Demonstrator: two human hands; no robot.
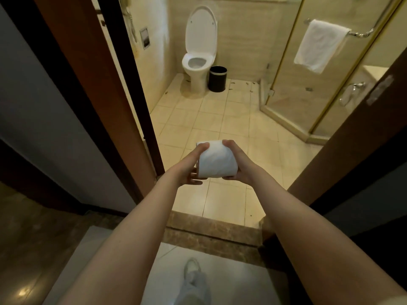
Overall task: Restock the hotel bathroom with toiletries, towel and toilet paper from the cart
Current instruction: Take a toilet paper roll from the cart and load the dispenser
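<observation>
Toilet paper roll [217, 161] clasped between my left grip [193, 169] and right grip [237, 164], both curled round it; black bin [217, 79] beside the toilet [200, 31]

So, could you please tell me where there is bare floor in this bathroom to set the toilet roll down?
The widest bare patch for the toilet roll is the tiled floor between the stone threshold, the left door frame and the shower enclosure. It is tighter at the back, where the black bin stands beside the toilet and dark specks litter the tiles.
</observation>
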